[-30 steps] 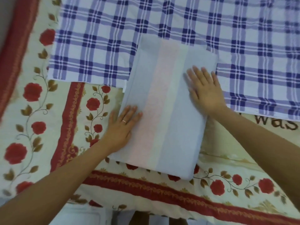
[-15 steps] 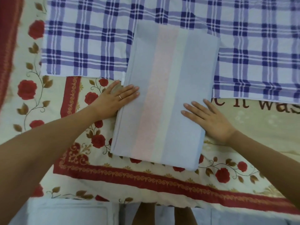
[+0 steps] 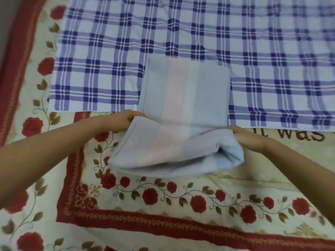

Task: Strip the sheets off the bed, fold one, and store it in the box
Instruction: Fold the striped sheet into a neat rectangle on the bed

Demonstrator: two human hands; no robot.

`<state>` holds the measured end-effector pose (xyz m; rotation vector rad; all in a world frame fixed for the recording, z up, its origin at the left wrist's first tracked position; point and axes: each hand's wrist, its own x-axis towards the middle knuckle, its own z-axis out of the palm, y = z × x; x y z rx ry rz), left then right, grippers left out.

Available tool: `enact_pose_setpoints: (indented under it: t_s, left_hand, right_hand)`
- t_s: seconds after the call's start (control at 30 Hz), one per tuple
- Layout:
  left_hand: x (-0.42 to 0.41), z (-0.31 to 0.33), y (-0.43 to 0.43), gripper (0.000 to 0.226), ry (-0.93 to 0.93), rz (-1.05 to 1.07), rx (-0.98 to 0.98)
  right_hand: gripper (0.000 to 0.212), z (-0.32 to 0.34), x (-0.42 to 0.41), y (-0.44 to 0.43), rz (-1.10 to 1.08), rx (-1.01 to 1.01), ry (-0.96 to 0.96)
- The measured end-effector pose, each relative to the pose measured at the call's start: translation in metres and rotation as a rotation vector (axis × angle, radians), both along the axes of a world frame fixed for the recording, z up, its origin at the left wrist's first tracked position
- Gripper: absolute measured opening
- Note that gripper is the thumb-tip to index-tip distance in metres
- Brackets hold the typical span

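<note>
So the striped sheet was sitting mid-bed, folded into a long thick pad. Its far half lay flat on the purple plaid sheet, and the near half was lifted and sagging above the floral bedspread. The left hand had its grip curled round the pad's left edge, and the right hand gripped the right edge. Brown lettering on the bedspread showed just beside the right hand, its top cut off by the plaid sheet.

plaid cloth: blue-and-white, is spread flat across the far side | rose-printed cover: cream, red-bordered, is overlapped by the plaid cloth's near edge | dark lettering: is printed on the cover, partly seen
</note>
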<state>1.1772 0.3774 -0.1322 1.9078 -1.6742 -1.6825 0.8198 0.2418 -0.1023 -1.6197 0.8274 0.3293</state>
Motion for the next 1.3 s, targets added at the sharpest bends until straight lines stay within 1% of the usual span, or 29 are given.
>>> enact_pose_setpoints:
  t_s: [0.03,0.07,0.1,0.13,0.17,0.23,0.27,0.3,0.33,0.4,0.5,0.57,0.6,0.63,0.7,0.73,0.77,0.8,0.87,0.9,0.97,1.03,1.07,1.1,1.13,1.2,1.27,1.3]
  left_hand:
    - [0.005,-0.002,0.001,0.022,0.046,0.157,0.109]
    - [0.007,-0.002,0.000,0.025,0.059,0.322,0.185]
    - [0.003,-0.006,0.002,0.028,0.082,0.515,0.216]
    - [-0.006,-0.010,-0.002,0.027,0.100,0.645,0.157]
    - [-0.019,-0.010,-0.006,0.030,0.103,0.705,0.093]
    - [-0.045,-0.009,-0.015,0.045,0.060,0.792,-0.029]
    - [-0.057,-0.007,-0.018,0.050,0.062,0.823,-0.078]
    - [-0.060,-0.005,-0.018,0.052,0.087,0.859,-0.116]
    - [-0.065,-0.003,-0.018,0.052,0.106,0.870,-0.140]
    - [-0.066,-0.002,-0.016,0.050,0.058,0.941,-0.175]
    - [-0.076,0.013,-0.013,0.040,-0.133,0.987,-0.287]
    - [-0.087,0.028,0.003,0.039,-0.215,0.973,-0.313]
    - [-0.097,0.038,0.017,0.037,-0.206,0.980,-0.315]
    - [-0.108,0.044,0.034,0.034,-0.168,0.989,-0.296]
    - [-0.132,0.045,0.071,0.033,-0.122,0.973,-0.191]
    - [-0.141,0.040,0.088,0.039,-0.118,0.928,-0.134]
    - [-0.143,0.031,0.101,0.049,-0.099,0.878,-0.086]
    - [-0.144,0.022,0.111,0.067,-0.051,0.862,-0.064]
    - [-0.140,0.013,0.116,0.098,0.068,0.935,-0.071]
    - [-0.138,0.012,0.112,0.103,0.105,0.968,-0.094]
    - [-0.139,0.011,0.096,0.100,0.156,1.016,-0.156]
    - [-0.137,0.011,0.081,0.094,0.179,1.079,-0.187]
    - [-0.135,0.012,0.075,0.086,0.201,1.126,-0.173]
    - [-0.133,0.015,0.069,0.076,0.249,1.178,-0.153]
    - [-0.131,0.019,0.064,0.067,0.321,1.223,-0.131]
    - [-0.125,0.027,0.056,0.052,0.460,1.271,-0.112]
    - [-0.119,0.029,0.048,0.043,0.458,1.230,-0.134]
    - [-0.118,0.027,0.045,0.042,0.419,1.199,-0.147]
  right_hand:
    - [0.060,0.001,0.001,-0.005,-0.140,0.059,0.031]
    - [0.053,0.001,0.002,-0.010,-0.274,0.174,0.015]
    - [0.054,-0.004,0.003,-0.013,-0.397,0.316,-0.030]
    - [0.065,-0.014,0.003,-0.016,-0.549,0.404,-0.062]
    - [0.067,-0.024,0.003,-0.019,-0.682,0.459,-0.060]
    - [0.042,-0.036,0.008,-0.022,-0.857,0.482,-0.072]
    - [0.032,-0.038,0.010,-0.021,-0.905,0.468,-0.068]
    - [0.030,-0.040,0.012,-0.020,-0.942,0.451,-0.067]
    - [0.031,-0.040,0.015,-0.018,-0.954,0.428,-0.067]
    - [0.036,-0.039,0.017,-0.015,-0.983,0.306,-0.041]
    - [0.037,-0.032,0.013,-0.012,-0.989,0.188,-0.022]
    - [0.033,-0.018,0.001,-0.006,-0.955,0.164,-0.034]
    - [0.032,-0.012,-0.010,0.000,-0.917,0.179,-0.030]
    - [0.038,-0.009,-0.020,0.007,-0.861,0.200,-0.013]
    - [0.063,-0.006,-0.043,0.024,-0.699,0.193,0.081]
    - [0.065,-0.004,-0.051,0.032,-0.621,0.150,0.109]
    - [0.058,-0.006,-0.056,0.036,-0.583,0.067,0.106]
    - [0.057,-0.005,-0.059,0.037,-0.560,-0.025,0.065]
    - [0.065,0.001,-0.053,0.031,-0.525,-0.148,-0.085]
    - [0.065,0.006,-0.045,0.026,-0.487,-0.193,-0.144]
    - [0.054,0.010,-0.027,0.015,-0.342,-0.291,-0.174]
    - [0.041,0.008,-0.013,0.005,-0.214,-0.419,-0.133]
    - [0.033,0.007,-0.008,0.001,-0.181,-0.469,-0.102]
    - [0.026,0.005,-0.004,-0.003,-0.186,-0.480,-0.077]
    - [0.022,0.005,-0.004,-0.008,-0.219,-0.439,-0.067]
    - [0.018,0.004,-0.012,-0.014,-0.385,-0.197,-0.132]
    - [0.023,0.000,-0.022,-0.015,-0.566,0.031,-0.218]
    - [0.028,-0.005,-0.026,-0.015,-0.628,0.095,-0.232]
